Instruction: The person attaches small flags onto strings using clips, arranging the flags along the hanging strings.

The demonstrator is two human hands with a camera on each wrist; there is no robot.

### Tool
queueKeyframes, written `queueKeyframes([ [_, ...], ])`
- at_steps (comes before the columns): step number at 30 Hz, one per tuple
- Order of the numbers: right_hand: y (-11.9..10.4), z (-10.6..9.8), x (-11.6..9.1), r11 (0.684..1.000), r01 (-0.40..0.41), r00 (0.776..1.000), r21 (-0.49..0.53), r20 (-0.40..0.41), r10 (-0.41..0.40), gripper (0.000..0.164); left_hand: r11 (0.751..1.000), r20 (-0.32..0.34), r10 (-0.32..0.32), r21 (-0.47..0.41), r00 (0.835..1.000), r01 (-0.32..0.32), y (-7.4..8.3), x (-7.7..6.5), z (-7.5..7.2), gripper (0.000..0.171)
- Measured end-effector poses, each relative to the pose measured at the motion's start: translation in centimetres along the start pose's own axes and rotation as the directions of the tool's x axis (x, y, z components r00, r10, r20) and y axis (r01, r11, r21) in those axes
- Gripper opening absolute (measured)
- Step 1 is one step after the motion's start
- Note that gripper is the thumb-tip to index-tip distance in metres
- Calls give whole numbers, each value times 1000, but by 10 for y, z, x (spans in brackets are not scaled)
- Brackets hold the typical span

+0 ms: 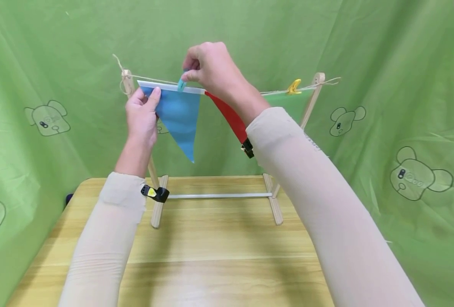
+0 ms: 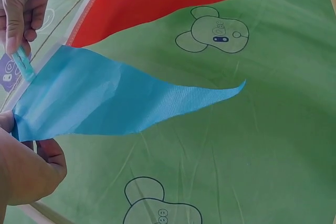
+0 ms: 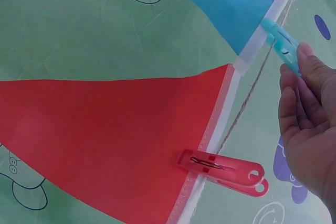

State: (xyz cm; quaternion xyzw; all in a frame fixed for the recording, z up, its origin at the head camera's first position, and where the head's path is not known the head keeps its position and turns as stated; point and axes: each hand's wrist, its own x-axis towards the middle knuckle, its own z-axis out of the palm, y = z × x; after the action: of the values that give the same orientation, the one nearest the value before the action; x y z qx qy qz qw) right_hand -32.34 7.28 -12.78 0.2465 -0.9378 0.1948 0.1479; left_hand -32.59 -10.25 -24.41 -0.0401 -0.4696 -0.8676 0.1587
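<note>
My left hand (image 1: 143, 115) pinches the upper left corner of a blue triangular pennant (image 1: 180, 113), thumb in front. The pennant's white top band lies along a thin twine (image 3: 245, 103), and its point hangs down. Between thumb and fingers my right hand (image 1: 213, 64) holds a light-blue clothespin (image 3: 283, 43), its jaws over the white band and the twine. Beside the blue pennant hangs a red pennant (image 3: 121, 135), partly covered by my right arm in the head view. A red clothespin (image 3: 223, 171) clips its band to the twine.
A wooden stand with a left post (image 1: 128, 83) and right post (image 1: 311, 100) carries the twine above a wooden table (image 1: 211, 238). A white bar (image 1: 219, 196) joins its feet. At right, a yellow clothespin (image 1: 294, 87) clips a green pennant (image 1: 288, 104). Green cloth hangs behind.
</note>
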Motion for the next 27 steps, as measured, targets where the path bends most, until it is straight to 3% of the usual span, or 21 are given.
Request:
queueKeyframes([
  [12,-1,6,3,1000,9,1000,-22,20,-8,25,999,-28,-21,-45,999,20,0,2,5,8],
  [27,-3,8,5,998,19,994,-61,106,-13,35,1000,-74,18,-20,997,-20,-3,4,5,5],
])
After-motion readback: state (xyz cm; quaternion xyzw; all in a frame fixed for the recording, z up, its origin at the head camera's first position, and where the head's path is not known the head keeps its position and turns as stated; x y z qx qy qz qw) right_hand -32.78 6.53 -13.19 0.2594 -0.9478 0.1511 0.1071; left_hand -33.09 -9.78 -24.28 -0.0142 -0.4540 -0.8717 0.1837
